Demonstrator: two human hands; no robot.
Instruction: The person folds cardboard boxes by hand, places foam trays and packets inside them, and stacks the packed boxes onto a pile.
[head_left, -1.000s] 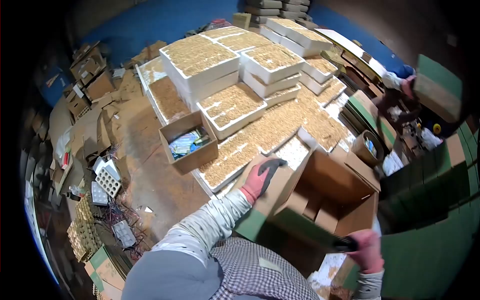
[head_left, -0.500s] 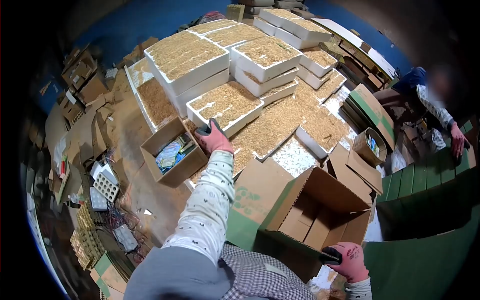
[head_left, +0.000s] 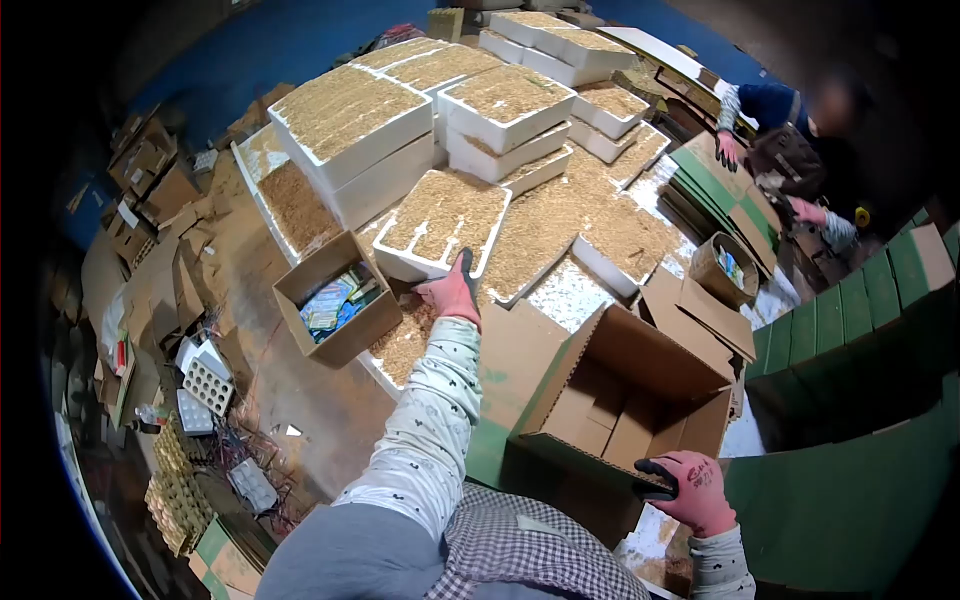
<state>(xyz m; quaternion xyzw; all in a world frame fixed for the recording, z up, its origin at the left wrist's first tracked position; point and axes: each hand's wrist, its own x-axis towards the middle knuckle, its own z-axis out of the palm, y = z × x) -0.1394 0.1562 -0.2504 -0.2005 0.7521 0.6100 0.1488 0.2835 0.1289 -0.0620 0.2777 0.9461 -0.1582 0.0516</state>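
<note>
My left hand (head_left: pixel 452 290), in a pink glove with dark fingertips, grips the near edge of a white foam tray (head_left: pixel 443 222) filled with tan, straw-like material. The tray is turned at an angle. My right hand (head_left: pixel 695 488), gloved alike, has its fingers closed on the near rim of an open, empty cardboard box (head_left: pixel 640 400). Left of the foam tray stands a smaller cardboard box (head_left: pixel 338 300) with blue and yellow packets inside.
Stacked foam trays (head_left: pixel 350 120) stand behind. Flat cardboard (head_left: pixel 515 350) lies left of the large box. A round bin (head_left: pixel 722 270) and green cartons (head_left: pixel 850 310) are at the right. A co-worker (head_left: pixel 790 140) leans over folded green cardboard (head_left: pixel 725 185). Egg trays (head_left: pixel 180 490) lie at the left.
My left hand has moved from the flat cardboard to the foam tray, taken hold of it and turned it. My right hand stays on the box rim. The co-worker has shifted to the folded cardboard.
</note>
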